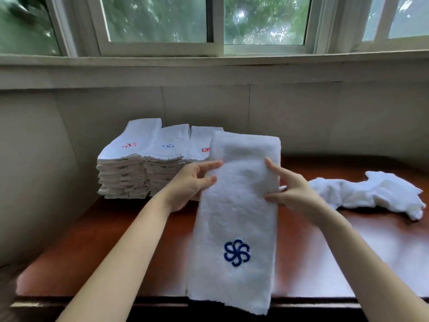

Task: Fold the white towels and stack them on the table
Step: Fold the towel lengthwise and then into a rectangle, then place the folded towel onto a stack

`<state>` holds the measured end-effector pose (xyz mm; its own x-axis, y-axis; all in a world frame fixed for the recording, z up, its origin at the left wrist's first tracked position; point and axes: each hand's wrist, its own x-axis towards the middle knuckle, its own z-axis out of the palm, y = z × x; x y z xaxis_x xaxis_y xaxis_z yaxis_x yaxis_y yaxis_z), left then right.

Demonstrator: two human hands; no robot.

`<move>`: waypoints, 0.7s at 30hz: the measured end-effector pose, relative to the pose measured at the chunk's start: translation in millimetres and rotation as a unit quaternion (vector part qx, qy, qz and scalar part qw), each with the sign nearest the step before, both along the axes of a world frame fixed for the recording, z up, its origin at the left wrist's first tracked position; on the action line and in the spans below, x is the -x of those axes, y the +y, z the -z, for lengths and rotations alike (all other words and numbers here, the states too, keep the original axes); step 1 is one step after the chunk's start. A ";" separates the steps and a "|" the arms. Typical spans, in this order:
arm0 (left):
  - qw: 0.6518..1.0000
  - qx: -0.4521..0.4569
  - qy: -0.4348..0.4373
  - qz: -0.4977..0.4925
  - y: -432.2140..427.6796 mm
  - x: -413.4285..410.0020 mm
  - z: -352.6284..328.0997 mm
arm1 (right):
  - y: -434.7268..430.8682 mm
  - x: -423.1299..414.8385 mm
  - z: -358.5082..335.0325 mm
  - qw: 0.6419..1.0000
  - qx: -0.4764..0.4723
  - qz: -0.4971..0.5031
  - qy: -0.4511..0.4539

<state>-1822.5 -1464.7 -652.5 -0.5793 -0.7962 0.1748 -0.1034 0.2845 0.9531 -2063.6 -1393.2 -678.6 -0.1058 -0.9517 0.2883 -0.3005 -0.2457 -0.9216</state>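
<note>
From my remote seat I read both hands as grasping one piece of cloth. The left hand [192, 185] pinches the left edge of the folded towel [239, 210], with its thumb laid on the top face and its fingers curled at the edge. The right hand [293, 194] takes the opposite edge at about the same height, with its thumb pressed onto the top face and its index finger pointing straight up along the edge. I cannot see its other fingers well enough to say how they lie. The folded towel is a long, narrow white strip running away from me between the two forearms. Its near end carries a blue emblem [236, 252] shaped like a pinwheel and hangs over the front edge of the reddish-brown table [92, 240]. Its far end stands in front of the finished pile, and I cannot tell whether that end rests on the wood or is lifted off it. Behind the left hand, three stacks [123, 173] of folded white towels sit side by side at the back of the table, close to the wall [301, 117]. The leftmost has a red mark on top and the middle one a blue mark, while the third shows a red mark half hidden by the strip I am holding. Well to the right, beyond the right hand, a crumpled towel [371, 194] lies loose on the tabletop. Above the wall, a window [157, 19] shows green leaves outside.
</note>
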 end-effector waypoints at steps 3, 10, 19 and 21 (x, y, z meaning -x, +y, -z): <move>0.997 0.068 0.001 -0.048 -5.0 -21.3 -33.7 | -16.4 -14.5 -44.7 0.999 0.011 -0.032 0.038; 0.985 0.113 0.042 -0.121 -106.6 -63.7 -124.8 | -134.7 -59.8 -152.9 0.994 0.061 -0.046 0.081; 0.953 -0.101 -0.143 -0.248 -318.2 -77.1 -56.2 | -379.5 -122.2 -69.9 0.986 -0.162 -0.004 0.041; 0.948 -0.086 -0.171 -0.254 -336.0 -84.0 -32.1 | -401.2 -121.3 -31.3 0.977 -0.195 0.031 0.087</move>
<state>-1738.5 -1800.7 -620.4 -0.1135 -0.9871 -0.1127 -0.4971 -0.0418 0.8667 -1942.3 -1794.4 -647.3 -0.1481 -0.9861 -0.0752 -0.4635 0.1364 -0.8755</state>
